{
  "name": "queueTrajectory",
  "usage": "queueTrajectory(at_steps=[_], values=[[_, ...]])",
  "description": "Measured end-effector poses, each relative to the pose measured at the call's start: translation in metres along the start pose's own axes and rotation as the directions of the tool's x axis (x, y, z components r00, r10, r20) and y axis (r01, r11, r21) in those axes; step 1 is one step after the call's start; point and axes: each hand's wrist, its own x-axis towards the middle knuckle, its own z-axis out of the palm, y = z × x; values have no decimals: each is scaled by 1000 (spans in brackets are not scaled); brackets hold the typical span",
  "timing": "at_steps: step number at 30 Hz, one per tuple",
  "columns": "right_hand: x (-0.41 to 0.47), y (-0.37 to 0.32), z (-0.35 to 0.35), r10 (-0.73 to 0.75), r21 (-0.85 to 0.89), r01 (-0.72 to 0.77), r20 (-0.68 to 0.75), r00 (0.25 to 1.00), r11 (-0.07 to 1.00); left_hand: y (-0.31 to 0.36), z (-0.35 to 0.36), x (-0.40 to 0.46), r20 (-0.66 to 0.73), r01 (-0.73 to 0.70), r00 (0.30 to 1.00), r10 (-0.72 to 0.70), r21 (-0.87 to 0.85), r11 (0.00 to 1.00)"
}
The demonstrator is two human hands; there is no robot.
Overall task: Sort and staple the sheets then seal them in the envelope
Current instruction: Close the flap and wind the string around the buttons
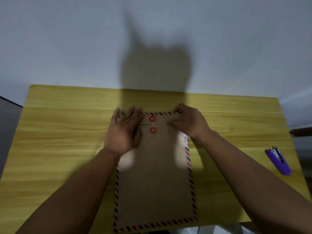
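A brown envelope (154,188) with a red-and-blue striped border lies lengthwise in the middle of the table, its flap folded down at the far end. Two red button discs (152,124) sit one above the other on the flap area, joined by a thin string. My left hand (124,130) lies flat with fingers spread on the flap's left part. My right hand (189,121) presses on the flap's right corner with bent fingers. No sheets show outside the envelope. A purple stapler (278,161) lies at the right of the table, apart from both hands.
The yellow wooden table (59,132) stands against a pale wall (67,39), its far edge just beyond the envelope. The envelope's near end reaches the table's front edge. A dark surface (8,119) borders the table on the left.
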Motion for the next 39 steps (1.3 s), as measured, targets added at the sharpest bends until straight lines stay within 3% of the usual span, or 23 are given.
queueTrajectory(at_steps=[4,6,8,10,13,16,20,22,26,28,30,32,34,36,39], values=[[-3,7,-16,132,331,-165,121,984,929,3,-3,0,57,34,998,-35,7,999],[-8,5,-24,151,410,-191,126,980,892,15,-8,1,119,82,989,-89,60,995],[-13,-5,-34,164,446,-195,108,981,874,42,-19,6,190,199,959,-213,87,976],[-17,-21,-49,156,404,-167,60,986,899,78,-33,14,306,376,887,-345,-49,925],[-25,-53,-81,111,311,-106,3,994,944,131,-53,29,477,554,809,-345,-419,720],[-36,-93,-115,58,251,-63,29,998,966,174,-80,44,464,572,819,-337,-627,529],[-53,-138,-150,-21,340,-22,120,993,940,200,-134,58,452,666,741,-497,-592,454],[-59,-150,-162,-58,474,-34,178,982,880,193,-162,60,422,667,703,-573,-672,323],[-55,-128,-159,-76,495,72,-12,997,866,179,-224,57,471,595,672,-572,-802,40],[-58,-107,-153,-6,516,13,-15,1000,857,162,-238,52,507,541,674,-537,-834,-107],[-64,-84,-145,73,612,-130,117,990,780,144,-241,43,558,492,695,-454,-829,-265],[-68,-59,-133,69,705,-249,274,959,664,125,-226,33,608,497,674,-420,-793,-352],[-74,-33,-116,46,758,-319,358,933,569,110,-197,26,635,567,591,-498,-766,-305],[-79,-13,-99,71,750,-362,390,918,554,100,-165,21,604,664,511,-611,-729,-166],[-87,10,-70,169,724,-401,374,912,562,97,-129,15,552,780,472,-688,-625,33]])
